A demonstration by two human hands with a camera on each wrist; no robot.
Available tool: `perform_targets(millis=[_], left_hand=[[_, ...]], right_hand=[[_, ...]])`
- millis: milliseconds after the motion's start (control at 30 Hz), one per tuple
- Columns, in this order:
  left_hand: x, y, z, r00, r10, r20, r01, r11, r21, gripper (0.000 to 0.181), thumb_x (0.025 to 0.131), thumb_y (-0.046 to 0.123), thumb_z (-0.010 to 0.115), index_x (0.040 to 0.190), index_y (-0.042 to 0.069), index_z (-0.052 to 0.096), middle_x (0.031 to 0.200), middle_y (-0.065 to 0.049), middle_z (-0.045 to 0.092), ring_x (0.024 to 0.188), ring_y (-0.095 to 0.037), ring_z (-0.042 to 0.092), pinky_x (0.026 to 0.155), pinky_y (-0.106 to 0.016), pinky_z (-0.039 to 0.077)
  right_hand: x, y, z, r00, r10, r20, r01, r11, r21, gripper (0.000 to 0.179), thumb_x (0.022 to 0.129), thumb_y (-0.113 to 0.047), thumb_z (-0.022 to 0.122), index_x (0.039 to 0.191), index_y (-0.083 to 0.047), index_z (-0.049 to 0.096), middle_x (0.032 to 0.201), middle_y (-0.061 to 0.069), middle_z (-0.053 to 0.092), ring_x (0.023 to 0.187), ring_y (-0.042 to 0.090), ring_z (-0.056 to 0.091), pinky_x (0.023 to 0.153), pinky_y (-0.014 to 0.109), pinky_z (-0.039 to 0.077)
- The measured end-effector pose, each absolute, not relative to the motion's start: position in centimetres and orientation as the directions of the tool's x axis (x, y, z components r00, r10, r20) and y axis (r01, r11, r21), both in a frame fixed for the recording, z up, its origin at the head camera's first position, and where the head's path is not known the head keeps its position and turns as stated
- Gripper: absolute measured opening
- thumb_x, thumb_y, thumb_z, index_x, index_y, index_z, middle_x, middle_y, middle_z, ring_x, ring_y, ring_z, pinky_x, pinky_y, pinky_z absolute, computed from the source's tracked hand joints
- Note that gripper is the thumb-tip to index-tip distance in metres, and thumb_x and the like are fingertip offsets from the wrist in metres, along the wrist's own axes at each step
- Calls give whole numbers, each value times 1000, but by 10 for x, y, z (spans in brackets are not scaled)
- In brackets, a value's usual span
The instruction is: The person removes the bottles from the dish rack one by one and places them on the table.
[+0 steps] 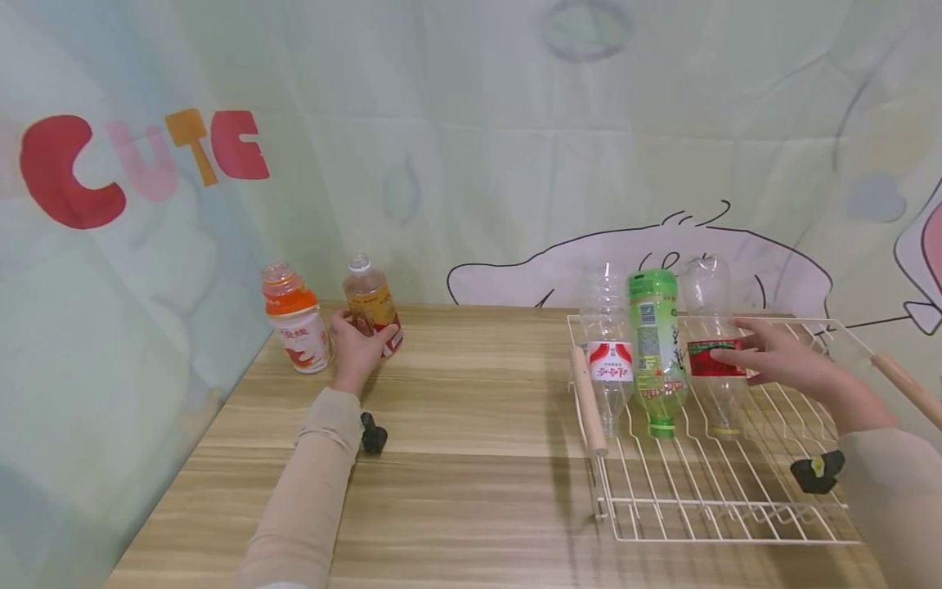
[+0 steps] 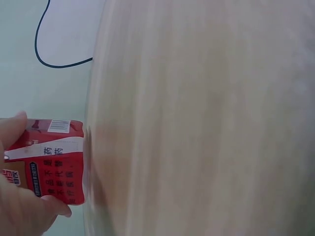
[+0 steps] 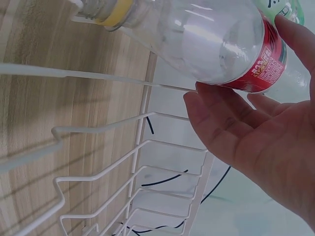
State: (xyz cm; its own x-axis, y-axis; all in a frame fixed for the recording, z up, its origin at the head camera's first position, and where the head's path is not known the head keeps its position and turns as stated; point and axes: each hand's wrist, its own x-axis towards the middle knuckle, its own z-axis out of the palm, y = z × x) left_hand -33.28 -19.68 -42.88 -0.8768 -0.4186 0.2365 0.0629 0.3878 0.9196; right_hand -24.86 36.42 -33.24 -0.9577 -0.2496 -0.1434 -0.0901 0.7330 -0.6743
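My left hand (image 1: 359,348) grips an open-topped plastic bottle (image 1: 374,298) with a yellow and red label, standing upright at the table's back left. The left wrist view shows the fingers and thumb around its red label (image 2: 59,162). Just left of it is a white bottle with an orange band (image 1: 298,327). On the right, a clear bottle with a red label (image 1: 712,303) is neck down in a white wire rack (image 1: 706,540). My right hand (image 3: 261,132) is beside that bottle, thumb across the label and fingers loosely extended along its side.
Two other bottles lean neck down in the rack: a green one (image 1: 657,352) and a clear one with a red-and-white label (image 1: 609,360). Wooden handles (image 1: 589,401) flank the rack. A printed curtain (image 1: 456,164) hangs behind the wooden table (image 1: 471,491).
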Motion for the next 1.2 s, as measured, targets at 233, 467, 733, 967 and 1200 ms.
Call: perform_targets(millis=[233,467,733,967,1200], left_hand=[[-333,-198,-428,-882,-421,214,43,379,924,82,79,17,79,135,-2,23,138,-29,29,132,-40,35,113,-45,28],[-334,-199,-429,-881,-418,219,53,373,926,84,78,15,80,137,-1,22,139,-29,27,133,-41,35,113,-46,28],[-332,-198,-427,-885,-416,210,39,382,923,88,77,17,81,138,-1,20,140,-30,27,133,-42,33,113,-48,28],[-330,-200,-426,-899,-399,179,5,400,917,98,78,24,80,145,2,13,144,-30,23,137,-43,28,114,-50,23],[-325,-199,-419,-891,-390,230,39,440,897,100,78,25,80,148,1,11,148,-26,24,140,-38,25,116,-48,21]], right_hand=[[-249,364,-334,-957,-250,-145,-90,734,-673,80,99,-31,53,147,12,6,128,41,43,106,40,58,78,44,56],[-248,363,-334,-959,-243,-147,-81,731,-678,80,99,-31,54,148,10,6,129,41,42,106,40,58,79,44,56],[-247,362,-333,-959,-238,-150,-74,728,-682,80,99,-31,54,148,10,6,128,42,42,104,38,60,78,43,57],[-247,366,-332,-959,-230,-165,-51,713,-699,82,100,-30,51,147,12,-1,132,45,33,104,40,60,80,43,57],[-249,374,-327,-968,-220,-121,-79,722,-687,82,100,-31,51,148,10,0,136,46,28,106,46,59,80,43,56]])
